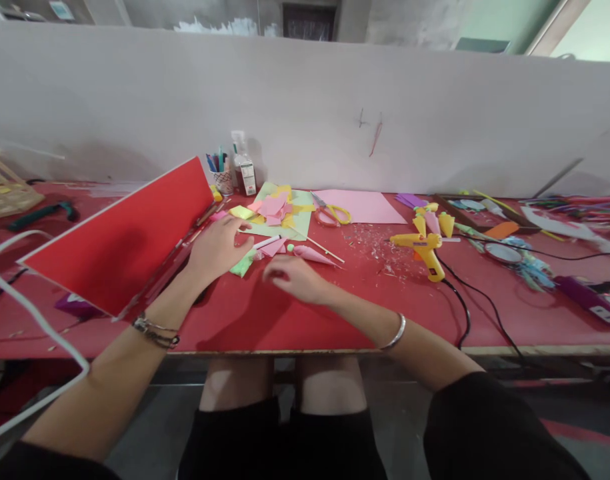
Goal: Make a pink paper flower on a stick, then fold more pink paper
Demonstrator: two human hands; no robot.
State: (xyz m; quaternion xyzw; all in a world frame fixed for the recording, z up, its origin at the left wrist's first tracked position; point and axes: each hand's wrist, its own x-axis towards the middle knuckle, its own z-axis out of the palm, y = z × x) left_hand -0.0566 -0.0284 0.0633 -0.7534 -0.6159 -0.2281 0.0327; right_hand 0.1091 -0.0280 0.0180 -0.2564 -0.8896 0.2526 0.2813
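Observation:
My left hand (pixel 219 245) is open above the left part of the red table, its thumb and fingers apart. Just beyond its fingertips lie a green crumpled piece (pixel 243 264) and folded pink paper (pixel 273 247). My right hand (pixel 301 279) hovers to the right, fingers loosely curled with a gap between them and nothing visible inside. Right behind it rests a pink paper cone (pixel 312 254) with a green tip. A thin pale stick (pixel 317 245) lies behind the cone.
A red board (pixel 129 233) leans at left. Scissors (pixel 335 210) lie by pink paper sheet (pixel 369 207). A yellow glue gun (pixel 422 250) with a black cord stands at right, near glue scraps (pixel 372 250). Behind are a pen cup (pixel 222 181) and a bottle (pixel 245 170).

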